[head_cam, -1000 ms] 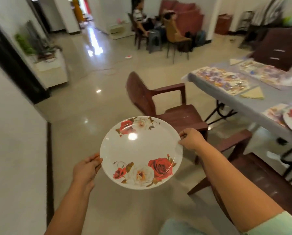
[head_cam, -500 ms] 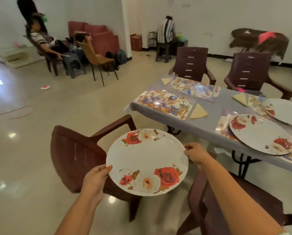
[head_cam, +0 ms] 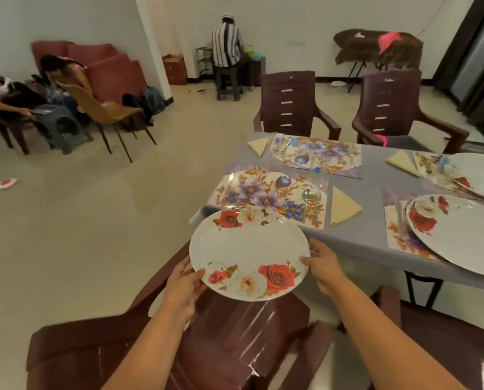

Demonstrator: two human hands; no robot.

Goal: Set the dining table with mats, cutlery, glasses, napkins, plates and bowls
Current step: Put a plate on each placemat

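Holding the round white plate with red roses [head_cam: 249, 253] by its rim in the head view, I have my left hand [head_cam: 183, 285] pinching the near-left edge, thumb on top, and my right hand [head_cam: 321, 263] curled round the right edge. It hangs above the brown plastic chair [head_cam: 235, 333], just short of the grey table's [head_cam: 356, 237] near edge. I'd keep it level, carry it forward and centre it on the purple floral mat [head_cam: 266, 190], clear of the spoon and fork [head_cam: 311, 201].
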